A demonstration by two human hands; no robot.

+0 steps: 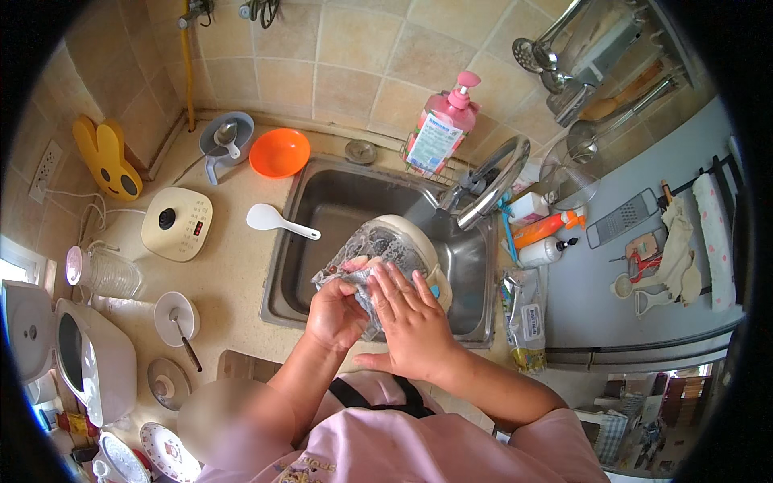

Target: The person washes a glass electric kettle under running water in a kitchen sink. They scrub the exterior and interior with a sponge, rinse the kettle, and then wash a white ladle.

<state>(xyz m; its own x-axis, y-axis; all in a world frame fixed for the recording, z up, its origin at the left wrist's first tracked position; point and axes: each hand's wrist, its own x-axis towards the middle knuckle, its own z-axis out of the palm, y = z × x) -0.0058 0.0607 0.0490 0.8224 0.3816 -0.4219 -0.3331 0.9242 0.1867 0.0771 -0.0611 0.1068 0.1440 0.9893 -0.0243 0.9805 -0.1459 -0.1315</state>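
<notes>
Above the near edge of a stainless steel sink (323, 253), my left hand (338, 314) grips a crumpled grey cloth (361, 288), fingers curled. My right hand (406, 308) lies flat against the cloth with its fingers extended and slightly spread. Just beyond both hands is a clear lid or bowl (386, 241) covered in suds; which of the two cannot be told. Part of a cream-coloured dish (416, 232) shows behind it in the sink. What lies under my palms is hidden.
A curved chrome faucet (498, 181) and a pink pump bottle (441, 127) stand behind the sink. Left are a white rice paddle (278, 222), an orange bowl (279, 153), a grey-blue cup (226, 136) and a white bowl (177, 319). Bottles, including an orange one (537, 232), stand right.
</notes>
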